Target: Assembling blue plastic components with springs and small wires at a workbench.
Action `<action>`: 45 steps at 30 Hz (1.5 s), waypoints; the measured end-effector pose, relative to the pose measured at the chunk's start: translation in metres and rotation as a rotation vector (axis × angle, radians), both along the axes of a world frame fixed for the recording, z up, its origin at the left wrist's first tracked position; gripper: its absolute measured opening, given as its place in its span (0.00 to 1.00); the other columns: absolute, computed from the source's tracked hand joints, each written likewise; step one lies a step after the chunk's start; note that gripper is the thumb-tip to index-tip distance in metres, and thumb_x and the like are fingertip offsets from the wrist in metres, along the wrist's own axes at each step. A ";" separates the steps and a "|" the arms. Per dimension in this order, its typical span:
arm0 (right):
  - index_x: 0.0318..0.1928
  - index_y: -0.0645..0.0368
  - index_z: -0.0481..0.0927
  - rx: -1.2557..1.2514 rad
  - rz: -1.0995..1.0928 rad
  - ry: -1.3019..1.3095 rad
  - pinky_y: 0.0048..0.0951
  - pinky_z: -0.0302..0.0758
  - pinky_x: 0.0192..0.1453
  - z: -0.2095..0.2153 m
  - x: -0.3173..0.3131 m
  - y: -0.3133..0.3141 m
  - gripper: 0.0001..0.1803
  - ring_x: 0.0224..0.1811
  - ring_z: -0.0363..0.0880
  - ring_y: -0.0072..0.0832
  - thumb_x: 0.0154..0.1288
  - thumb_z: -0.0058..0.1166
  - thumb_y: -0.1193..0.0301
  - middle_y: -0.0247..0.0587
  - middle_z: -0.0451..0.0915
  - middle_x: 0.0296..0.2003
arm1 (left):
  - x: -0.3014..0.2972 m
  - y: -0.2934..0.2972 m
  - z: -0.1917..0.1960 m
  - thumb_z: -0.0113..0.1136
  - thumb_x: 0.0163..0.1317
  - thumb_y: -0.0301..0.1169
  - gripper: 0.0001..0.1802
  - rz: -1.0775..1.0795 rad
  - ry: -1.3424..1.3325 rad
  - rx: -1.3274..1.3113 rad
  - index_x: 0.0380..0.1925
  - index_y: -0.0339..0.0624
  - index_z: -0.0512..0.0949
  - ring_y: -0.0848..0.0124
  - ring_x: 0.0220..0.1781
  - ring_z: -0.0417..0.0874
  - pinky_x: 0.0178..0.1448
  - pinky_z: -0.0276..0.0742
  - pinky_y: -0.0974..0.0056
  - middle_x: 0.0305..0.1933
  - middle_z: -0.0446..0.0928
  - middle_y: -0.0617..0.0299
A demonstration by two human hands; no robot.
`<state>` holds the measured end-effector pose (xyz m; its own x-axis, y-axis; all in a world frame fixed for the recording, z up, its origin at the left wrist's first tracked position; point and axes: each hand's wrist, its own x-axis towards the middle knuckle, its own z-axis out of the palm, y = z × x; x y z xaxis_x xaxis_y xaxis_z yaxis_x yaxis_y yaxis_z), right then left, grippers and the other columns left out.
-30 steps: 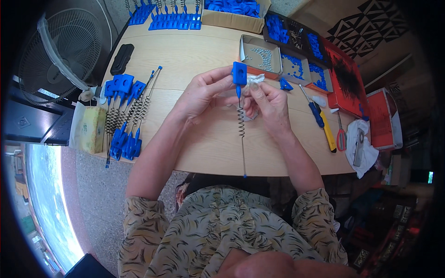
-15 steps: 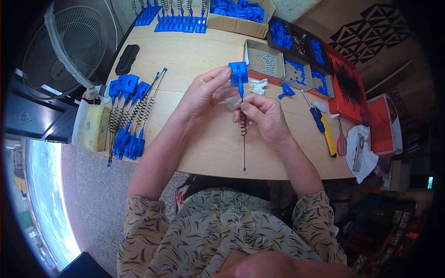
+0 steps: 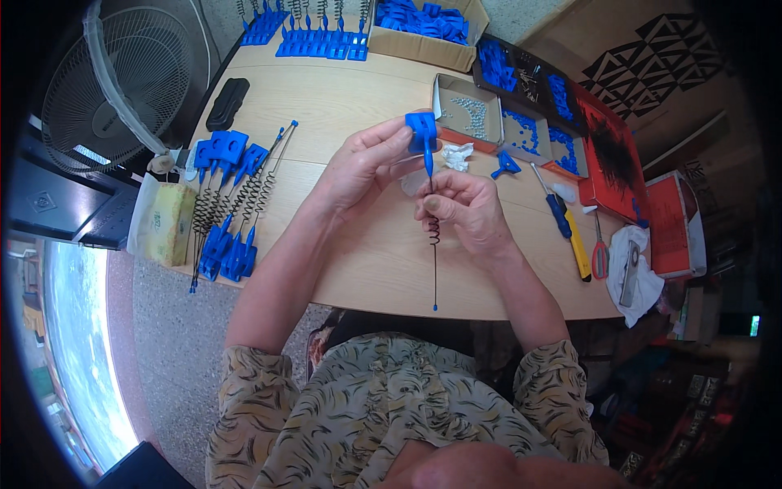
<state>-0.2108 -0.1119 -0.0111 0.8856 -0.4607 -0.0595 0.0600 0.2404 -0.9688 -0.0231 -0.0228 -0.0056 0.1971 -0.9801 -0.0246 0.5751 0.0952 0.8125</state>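
Note:
Over the middle of the table, my left hand (image 3: pixel 365 167) is closed on a blue plastic piece (image 3: pixel 421 124) with a flat, block-like head and a narrow stem pointing down. A thin dark coiled wire (image 3: pixel 434 238) runs from below the stem; its straight lower end hangs toward me and finishes in a small blue tip (image 3: pixel 435 308). My right hand (image 3: pixel 466 210) pinches this wire near its top, just under the stem. Its fingers cover where stem and wire meet. Beyond the right hand, a crumpled white tissue (image 3: pixel 457 156) and a loose blue plastic part (image 3: pixel 505 165) lie on the table.
Similar blue pieces with coiled wires (image 3: pixel 221 151) are bunched at the left edge, beside a yellow sponge-like block (image 3: pixel 173 220). A black case (image 3: pixel 227 104) lies behind them. Back right are boxes of small parts (image 3: pixel 440 85). A screwdriver (image 3: pixel 559 210), yellow cutter (image 3: pixel 579 246) and scissors (image 3: pixel 600 257) lie right.
Both hands keep their hold. The blue piece has turned slightly, and the wire's lower tip sits a little lower and farther right. The whole view has shifted slightly too.

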 end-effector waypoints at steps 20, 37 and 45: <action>0.51 0.70 0.80 0.154 0.106 -0.173 0.19 0.70 0.26 0.007 -0.008 -0.014 0.20 0.24 0.76 0.18 0.75 0.56 0.62 0.41 0.83 0.31 | 0.008 0.003 0.012 0.67 0.67 0.34 0.36 0.029 -0.068 -0.087 0.73 0.40 0.65 0.68 0.65 0.76 0.71 0.70 0.62 0.62 0.76 0.57; 0.53 0.68 0.80 -0.178 -0.077 0.160 0.23 0.78 0.31 0.017 -0.006 0.015 0.16 0.29 0.82 0.19 0.71 0.61 0.70 0.39 0.85 0.31 | -0.005 -0.004 0.001 0.58 0.74 0.34 0.29 0.050 -0.062 0.076 0.69 0.31 0.66 0.68 0.56 0.84 0.61 0.80 0.67 0.59 0.79 0.49; 0.46 0.63 0.84 -0.988 -0.857 0.351 0.35 0.80 0.41 0.065 -0.109 -0.073 0.11 0.35 0.87 0.37 0.67 0.61 0.70 0.47 0.85 0.34 | -0.020 -0.001 0.016 0.58 0.73 0.33 0.23 -0.010 -0.112 0.179 0.62 0.28 0.73 0.74 0.44 0.84 0.54 0.81 0.70 0.51 0.82 0.54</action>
<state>-0.3202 -0.1850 0.0534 0.3074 -0.8367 0.4532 -0.4459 -0.5474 -0.7082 -0.0435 -0.0241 0.0109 0.1991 -0.9639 -0.1769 0.4800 -0.0615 0.8751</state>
